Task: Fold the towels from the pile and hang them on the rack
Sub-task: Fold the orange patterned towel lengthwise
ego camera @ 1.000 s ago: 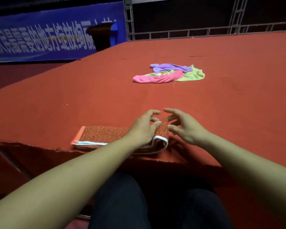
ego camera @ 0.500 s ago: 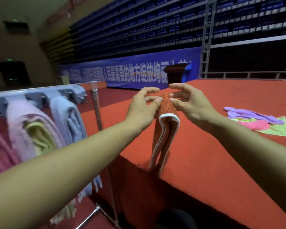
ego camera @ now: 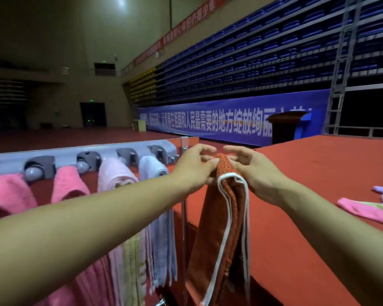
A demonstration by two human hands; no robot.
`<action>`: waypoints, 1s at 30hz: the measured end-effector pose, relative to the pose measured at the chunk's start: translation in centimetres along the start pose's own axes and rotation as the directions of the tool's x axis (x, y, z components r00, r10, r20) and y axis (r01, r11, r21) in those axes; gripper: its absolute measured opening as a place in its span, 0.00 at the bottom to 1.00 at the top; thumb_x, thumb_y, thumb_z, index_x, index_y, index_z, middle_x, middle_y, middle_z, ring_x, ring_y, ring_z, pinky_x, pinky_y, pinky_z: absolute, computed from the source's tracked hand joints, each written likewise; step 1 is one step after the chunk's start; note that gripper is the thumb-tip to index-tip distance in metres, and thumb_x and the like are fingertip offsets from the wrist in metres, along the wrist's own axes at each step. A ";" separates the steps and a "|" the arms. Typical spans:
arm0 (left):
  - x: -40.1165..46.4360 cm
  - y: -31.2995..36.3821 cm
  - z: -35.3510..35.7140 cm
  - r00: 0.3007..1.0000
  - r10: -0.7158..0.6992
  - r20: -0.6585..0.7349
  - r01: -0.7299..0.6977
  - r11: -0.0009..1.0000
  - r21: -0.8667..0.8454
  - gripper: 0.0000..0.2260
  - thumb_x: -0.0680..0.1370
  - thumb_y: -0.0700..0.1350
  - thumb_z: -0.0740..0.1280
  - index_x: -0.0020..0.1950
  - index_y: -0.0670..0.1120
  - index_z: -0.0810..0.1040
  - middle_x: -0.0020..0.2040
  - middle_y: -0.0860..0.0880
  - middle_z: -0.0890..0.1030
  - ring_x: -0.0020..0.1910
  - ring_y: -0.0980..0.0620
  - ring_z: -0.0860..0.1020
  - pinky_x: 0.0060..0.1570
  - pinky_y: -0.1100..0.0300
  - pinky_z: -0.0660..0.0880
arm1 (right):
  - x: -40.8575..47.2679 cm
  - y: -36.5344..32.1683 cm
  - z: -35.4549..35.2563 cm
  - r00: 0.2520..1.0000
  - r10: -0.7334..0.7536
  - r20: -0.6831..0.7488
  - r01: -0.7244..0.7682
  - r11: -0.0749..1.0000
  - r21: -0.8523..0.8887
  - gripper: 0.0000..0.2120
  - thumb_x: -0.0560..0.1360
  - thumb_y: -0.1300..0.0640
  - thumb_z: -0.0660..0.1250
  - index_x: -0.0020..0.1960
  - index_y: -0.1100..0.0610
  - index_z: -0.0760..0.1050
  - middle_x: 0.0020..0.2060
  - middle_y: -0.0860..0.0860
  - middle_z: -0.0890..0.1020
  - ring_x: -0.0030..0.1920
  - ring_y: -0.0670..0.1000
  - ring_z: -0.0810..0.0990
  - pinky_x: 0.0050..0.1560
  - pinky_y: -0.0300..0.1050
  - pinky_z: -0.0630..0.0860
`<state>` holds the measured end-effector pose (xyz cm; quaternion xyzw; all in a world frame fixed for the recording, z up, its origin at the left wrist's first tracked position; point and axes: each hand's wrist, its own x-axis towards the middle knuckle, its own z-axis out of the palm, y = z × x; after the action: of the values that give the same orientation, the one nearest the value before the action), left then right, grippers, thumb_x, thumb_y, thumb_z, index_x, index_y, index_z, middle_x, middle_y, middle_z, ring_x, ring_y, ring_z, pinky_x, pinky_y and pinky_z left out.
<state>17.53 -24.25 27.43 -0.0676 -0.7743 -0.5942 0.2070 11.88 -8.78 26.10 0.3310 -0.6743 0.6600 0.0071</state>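
Head view, the only one. We see both hands raised in front of the camera, pinching the top fold of an orange-red towel with white trim. The left hand grips the fold from its side, thumb and fingertips curled onto the cloth. The right hand pinches the same fold from the other side, upper fingers spread above it. The towel hangs doubled below both hands, its lower end out of frame.

The towel is in the air just right of the rack, near its end post, not on any peg. The rack is a grey bar with grey clip holders. We see a white towel, a pale pink towel and two brighter pink towels draped along it, partly hidden by the left forearm.

Far right, on the red stage surface, lies the pile: pink, yellow-green and purple cloths, cut by the frame edge, well apart from the hands.

Behind: blue banner, dark podium, rows of blue seats.
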 end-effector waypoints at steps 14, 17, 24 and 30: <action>5.7 2.0 -7.1 0.996 -0.082 -0.044 0.093 0.913 0.396 0.11 0.79 0.38 0.68 0.59 0.45 0.71 0.42 0.37 0.81 0.36 0.42 0.77 0.38 0.45 0.75 | 9.6 0.0 4.1 0.990 -0.002 0.140 -0.002 1.000 0.027 0.18 0.78 0.71 0.64 0.66 0.60 0.72 0.51 0.59 0.83 0.47 0.53 0.83 0.43 0.42 0.80; 6.5 1.4 -8.5 0.995 -0.063 -0.083 0.094 0.883 0.460 0.11 0.77 0.40 0.71 0.56 0.48 0.73 0.43 0.41 0.83 0.35 0.45 0.78 0.35 0.52 0.77 | 11.0 0.6 5.4 0.987 0.008 0.159 -0.016 0.999 0.050 0.17 0.78 0.69 0.65 0.66 0.60 0.73 0.55 0.61 0.82 0.48 0.53 0.83 0.47 0.43 0.80; 7.3 0.9 -10.7 0.996 -0.075 -0.056 0.094 0.814 0.573 0.11 0.77 0.48 0.72 0.58 0.48 0.78 0.47 0.50 0.81 0.40 0.56 0.76 0.34 0.65 0.70 | 12.9 0.9 6.2 0.973 0.050 0.227 -0.070 0.994 0.079 0.20 0.74 0.70 0.70 0.63 0.60 0.75 0.53 0.59 0.84 0.49 0.52 0.83 0.53 0.45 0.80; 7.1 1.9 -11.2 0.998 -0.069 0.000 0.058 0.835 0.548 0.09 0.77 0.49 0.71 0.56 0.48 0.78 0.49 0.52 0.79 0.42 0.56 0.75 0.39 0.61 0.69 | 13.0 0.7 5.5 0.951 0.062 0.304 -0.108 0.985 0.134 0.21 0.74 0.70 0.70 0.65 0.60 0.75 0.53 0.60 0.84 0.48 0.54 0.84 0.49 0.44 0.82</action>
<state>14.43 -35.38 34.27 0.0141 -0.9156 -0.3542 0.1900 3.80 -19.40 30.60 0.3971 -0.6301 0.6507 -0.1480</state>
